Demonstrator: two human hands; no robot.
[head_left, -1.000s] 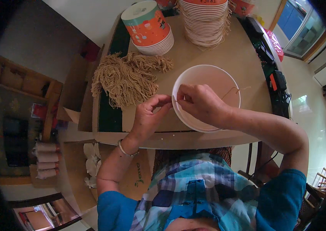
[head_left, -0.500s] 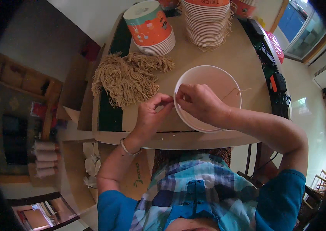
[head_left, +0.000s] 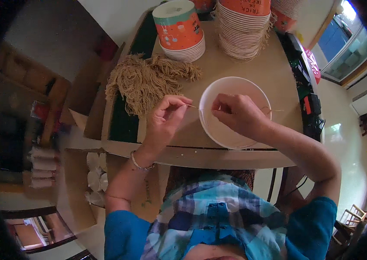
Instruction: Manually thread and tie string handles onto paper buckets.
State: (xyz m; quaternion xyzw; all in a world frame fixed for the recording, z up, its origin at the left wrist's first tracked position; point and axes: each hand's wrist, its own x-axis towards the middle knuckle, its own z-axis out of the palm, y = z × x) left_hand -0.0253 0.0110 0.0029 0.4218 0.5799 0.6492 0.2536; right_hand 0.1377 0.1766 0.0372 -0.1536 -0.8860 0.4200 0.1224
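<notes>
A white paper bucket (head_left: 206, 125) stands upright near the table's front edge, its pale inside facing me. Just outside its left rim, my left hand (head_left: 166, 117) pinches the end of a thin tan cord (head_left: 193, 106) that reaches to the bucket's wall. My right hand (head_left: 237, 112) is over the bucket's opening, its fingers curled and pressed together; what they hold, if anything, is hidden. More tan cord (head_left: 276, 110) sticks out past the right rim. Behind my left hand lies a loose heap of tan cords (head_left: 142, 82).
An orange and teal stack of paper buckets (head_left: 179, 32) stands upside down at the back left. Beside it rises a taller stack of buckets (head_left: 242, 34) with cords hanging from it. Black devices (head_left: 311, 102) line the table's right edge. An open cardboard box (head_left: 77, 186) sits lower left.
My left hand has drawn away left from the rim, with the cord now stretched between its fingertips and the bucket. My right hand has shifted right, off the rim and over the opening.
</notes>
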